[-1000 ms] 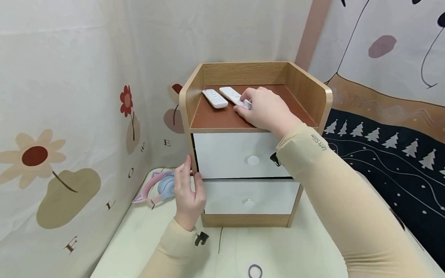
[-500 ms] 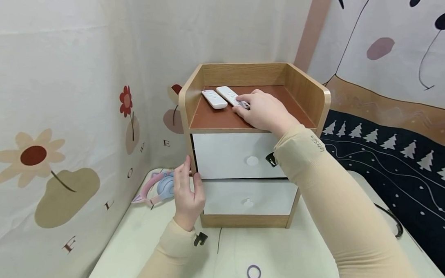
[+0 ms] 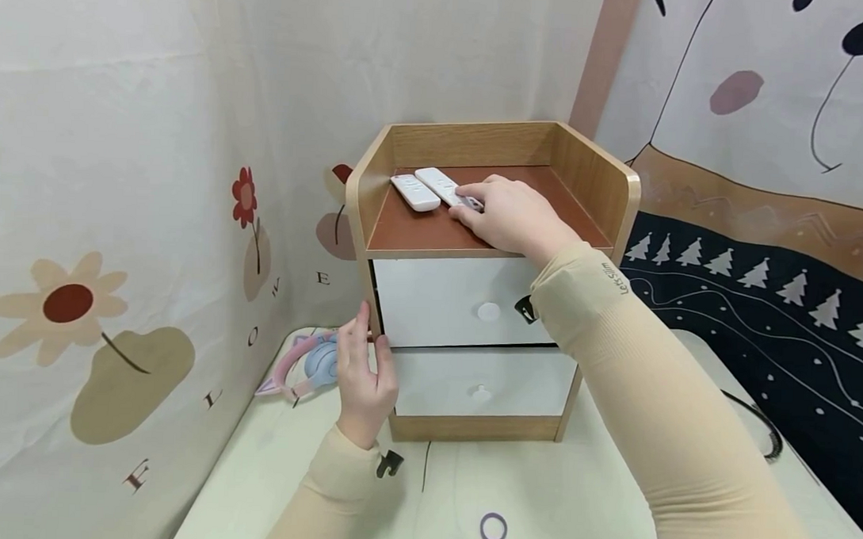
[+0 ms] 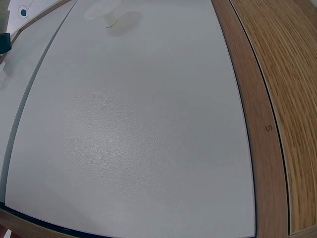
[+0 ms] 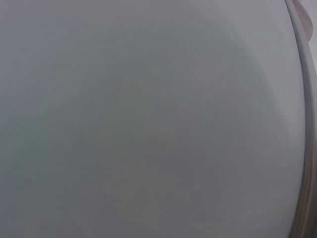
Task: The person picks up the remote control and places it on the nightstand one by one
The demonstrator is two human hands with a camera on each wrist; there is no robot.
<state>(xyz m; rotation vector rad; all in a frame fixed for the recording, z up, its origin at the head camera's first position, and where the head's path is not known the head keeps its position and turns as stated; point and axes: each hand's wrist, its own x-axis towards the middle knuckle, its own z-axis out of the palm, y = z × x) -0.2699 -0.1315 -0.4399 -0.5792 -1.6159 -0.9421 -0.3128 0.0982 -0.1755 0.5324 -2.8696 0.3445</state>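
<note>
A small wooden cabinet (image 3: pixel 462 428) with two white drawers stands in the head view. On its brown top shelf lie two white remote controls side by side: the left remote control (image 3: pixel 416 193) lies by itself, and the right remote control (image 3: pixel 434 181) has its near end in my right hand (image 3: pixel 512 213), thumb and fingers pinching it. My left hand (image 3: pixel 366 382), fingers extended upward, rests against the cabinet's left side by the drawers. The upper drawer front (image 4: pixel 129 129) fills most of the left wrist view; the right wrist view holds only a blurred pale surface (image 5: pixel 148 119).
A raised wooden rim (image 3: pixel 471 144) borders the shelf at back and sides. Pink-and-blue cat-ear headphones (image 3: pixel 307 368) lie left of the cabinet. A purple ring (image 3: pixel 494 529) lies in front on the pale surface, and a dark cord (image 3: pixel 762 420) lies at the right.
The right remote control has slid slightly left with my right hand, narrowing the space to the other one. My left hand has stayed against the cabinet.
</note>
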